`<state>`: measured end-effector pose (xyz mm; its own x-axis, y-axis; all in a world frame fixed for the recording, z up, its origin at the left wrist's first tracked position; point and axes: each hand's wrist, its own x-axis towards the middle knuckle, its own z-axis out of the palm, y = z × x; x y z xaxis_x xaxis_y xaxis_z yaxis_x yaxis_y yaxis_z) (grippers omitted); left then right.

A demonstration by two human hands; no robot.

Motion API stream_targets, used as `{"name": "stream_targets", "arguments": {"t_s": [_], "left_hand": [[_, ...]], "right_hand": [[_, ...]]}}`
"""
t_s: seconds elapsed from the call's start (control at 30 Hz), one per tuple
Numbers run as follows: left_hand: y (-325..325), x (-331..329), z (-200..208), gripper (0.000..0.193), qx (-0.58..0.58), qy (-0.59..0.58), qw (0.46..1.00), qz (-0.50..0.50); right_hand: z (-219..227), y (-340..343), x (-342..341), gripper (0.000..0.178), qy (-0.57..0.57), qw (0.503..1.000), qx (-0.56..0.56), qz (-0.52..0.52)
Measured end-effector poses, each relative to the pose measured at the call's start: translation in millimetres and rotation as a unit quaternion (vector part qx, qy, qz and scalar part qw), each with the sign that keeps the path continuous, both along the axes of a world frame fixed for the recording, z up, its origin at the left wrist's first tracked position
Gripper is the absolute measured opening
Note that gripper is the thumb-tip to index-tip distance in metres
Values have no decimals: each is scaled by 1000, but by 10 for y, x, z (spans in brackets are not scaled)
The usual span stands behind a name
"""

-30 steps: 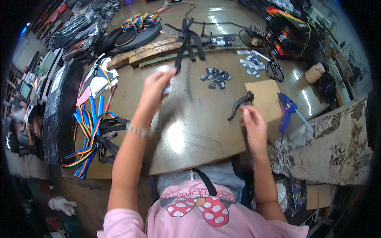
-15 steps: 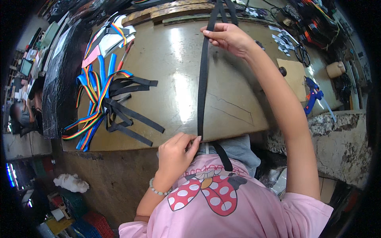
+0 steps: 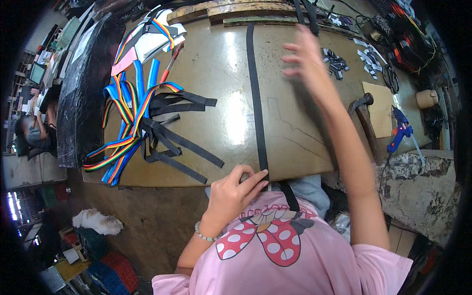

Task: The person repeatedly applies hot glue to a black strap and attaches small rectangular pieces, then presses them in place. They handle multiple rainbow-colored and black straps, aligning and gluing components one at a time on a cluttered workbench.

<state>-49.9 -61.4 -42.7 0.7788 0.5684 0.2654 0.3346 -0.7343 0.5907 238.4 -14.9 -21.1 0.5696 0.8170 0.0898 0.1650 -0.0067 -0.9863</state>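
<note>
A long black webbing strap lies straight across the tabletop, from near the wooden boards at the back to the front edge. At that front edge my left hand has its thumb and fingertips closed on the strap. Another stretch of black strap hangs over my lap. My right hand is smeared by motion above the far right of the table, fingers spread with nothing in them. Close to it are a pile of small dark clips and black straps hanging over the boards.
Rainbow-and-blue straps with black webbing ends lie on the left, near a red-handled tool. A hammer, scissors and a blue glue gun lie on the right. A person sits far left.
My right hand has let go of the black strap and moved right. The strap's far end now rests on the table. My left hand stays at the front edge.
</note>
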Motion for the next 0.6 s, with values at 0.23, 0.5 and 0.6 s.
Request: {"name": "stream_targets", "arguments": {"t_s": [0.23,0.5,0.6], "left_hand": [[67,-52,-30,24,-20,-27,999,-39],[81,-50,-18,22,-39,-28,998,-41],[77,-60,-27,22,-46,-37,998,-38]], "right_hand": [[-322,-2880,730,69,-380,684,-86,-617],[16,-2452,1216,37,-252,851,-175,-425],[291,-1894,652,31,-149,955,-51,-252]]}}
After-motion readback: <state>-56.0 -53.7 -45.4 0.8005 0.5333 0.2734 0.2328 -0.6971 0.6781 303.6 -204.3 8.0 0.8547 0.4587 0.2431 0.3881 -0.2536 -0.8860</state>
